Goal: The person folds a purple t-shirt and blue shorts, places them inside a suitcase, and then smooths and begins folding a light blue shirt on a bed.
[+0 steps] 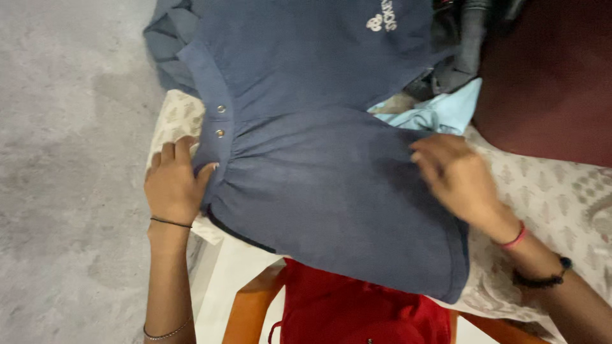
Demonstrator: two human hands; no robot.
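Blue shirt (319,159) spread across centre of frame, over a patterned cloth (554,191). Left hand (173,185) at centre left, flat, thumb pressing the snap-button placket; nothing clenched. Right hand (456,175) centre right, blurred, fingers on shirt edge; grip unclear.

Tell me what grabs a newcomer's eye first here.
The dark blue shirt fills the centre, spread over a patterned cream cloth, two metal snaps on its placket. The left hand presses its left edge and the right hand lies on its right side. A red garment shows below.
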